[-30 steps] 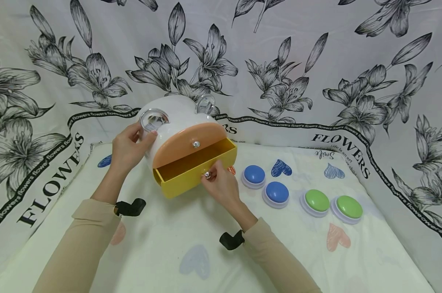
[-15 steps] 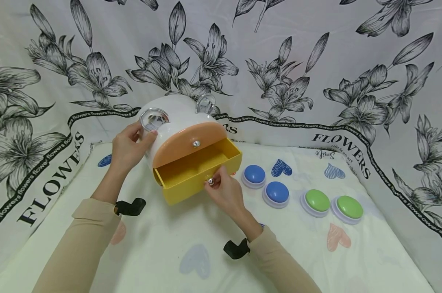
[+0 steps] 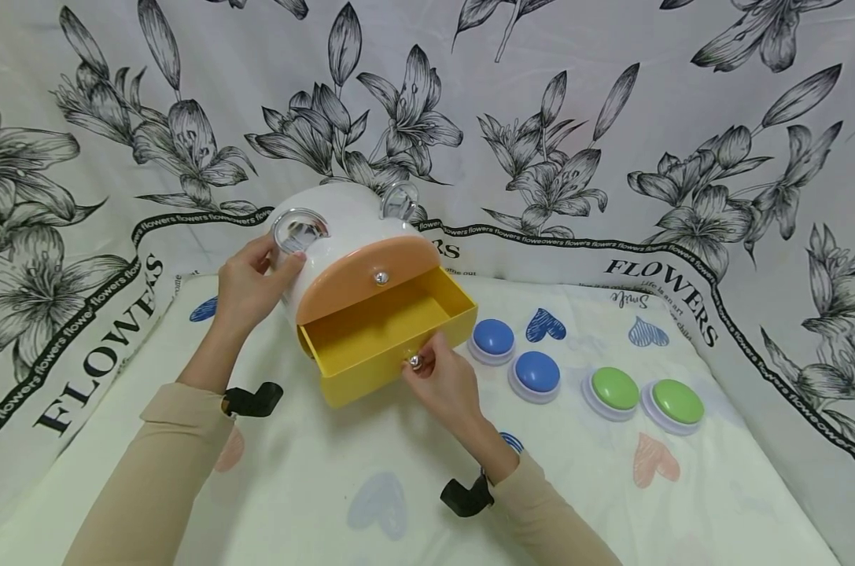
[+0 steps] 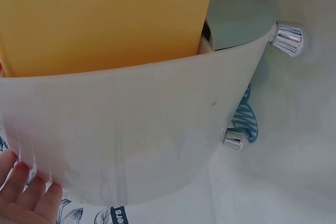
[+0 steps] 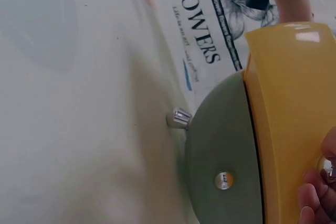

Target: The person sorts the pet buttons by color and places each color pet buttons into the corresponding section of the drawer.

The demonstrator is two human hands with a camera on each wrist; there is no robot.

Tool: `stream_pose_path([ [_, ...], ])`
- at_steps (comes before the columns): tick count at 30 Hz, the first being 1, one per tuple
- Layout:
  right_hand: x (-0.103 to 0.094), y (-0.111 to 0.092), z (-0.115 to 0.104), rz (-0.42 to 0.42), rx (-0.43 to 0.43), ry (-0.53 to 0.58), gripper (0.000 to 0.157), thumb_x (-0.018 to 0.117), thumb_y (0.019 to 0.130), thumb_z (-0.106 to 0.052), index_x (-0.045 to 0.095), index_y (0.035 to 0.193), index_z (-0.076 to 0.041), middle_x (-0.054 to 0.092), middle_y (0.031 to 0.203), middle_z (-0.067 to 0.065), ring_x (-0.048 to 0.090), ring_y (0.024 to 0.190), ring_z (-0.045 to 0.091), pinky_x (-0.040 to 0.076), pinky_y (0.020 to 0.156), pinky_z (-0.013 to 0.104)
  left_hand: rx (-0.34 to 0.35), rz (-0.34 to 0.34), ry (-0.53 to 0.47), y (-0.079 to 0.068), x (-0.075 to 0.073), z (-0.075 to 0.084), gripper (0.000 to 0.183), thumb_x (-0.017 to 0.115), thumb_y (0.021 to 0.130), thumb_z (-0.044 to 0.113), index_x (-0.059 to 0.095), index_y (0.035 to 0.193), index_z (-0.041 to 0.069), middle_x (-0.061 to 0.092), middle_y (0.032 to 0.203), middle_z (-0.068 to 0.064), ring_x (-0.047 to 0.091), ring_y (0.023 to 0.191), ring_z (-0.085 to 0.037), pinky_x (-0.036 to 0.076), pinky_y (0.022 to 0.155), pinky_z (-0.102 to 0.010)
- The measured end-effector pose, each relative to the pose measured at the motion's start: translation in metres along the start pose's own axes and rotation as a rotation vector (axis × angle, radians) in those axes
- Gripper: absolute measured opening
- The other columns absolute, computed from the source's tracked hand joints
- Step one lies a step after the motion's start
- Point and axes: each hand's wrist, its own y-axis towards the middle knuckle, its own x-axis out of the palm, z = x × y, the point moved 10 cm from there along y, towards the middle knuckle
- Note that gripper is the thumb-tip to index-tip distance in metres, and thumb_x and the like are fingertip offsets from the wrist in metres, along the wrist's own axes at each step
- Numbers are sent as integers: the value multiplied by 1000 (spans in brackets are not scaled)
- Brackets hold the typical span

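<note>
A small white drawer box [image 3: 335,204] with two clear, disc-shaped eyes stands tilted at the table's left-centre. Its orange upper front [image 3: 349,279] is in place, while the yellow lower drawer [image 3: 363,381] is pulled well out, its inside bare. My left hand [image 3: 250,283] grips the box beside the left eye, thumb in front; its fingers [image 4: 31,198] lie along the white side in the left wrist view. With thumb and fingertips, my right hand [image 3: 444,385] pinches the drawer's silver knob [image 3: 416,362]. The right wrist view shows a green underside [image 5: 226,135] with small silver feet.
Right of the box, two blue domed buttons [image 3: 537,372] on white bases sit on the heart-print cloth [image 3: 314,487]. Two green domed buttons [image 3: 614,388] lie farther right. A flower-print curtain [image 3: 512,47] rises close behind.
My right hand has moved down and to the right, drawing the yellow drawer farther out and showing more of its inside. The left hand and the box stay in place.
</note>
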Motion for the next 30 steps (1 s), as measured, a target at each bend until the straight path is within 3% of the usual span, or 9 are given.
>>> stream_pose_path([
  [20, -9, -18, 0, 9, -16, 14, 27, 73, 77, -16, 47, 85, -11, 55, 70, -2, 50, 59, 7, 47, 54, 13, 18, 12, -13, 1, -1, 0, 55, 59, 85, 47, 54, 130, 16, 51, 131, -6, 43, 124, -24, 40, 101, -45],
  [30, -18, -24, -3, 63, -95, -26, 29, 74, 74, -17, 48, 84, -11, 55, 68, -4, 50, 58, 4, 46, 52, 12, 4, 5, -22, 0, 0, -1, 56, 59, 84, 47, 52, 132, 17, 50, 133, -5, 42, 126, -24, 41, 101, -45],
])
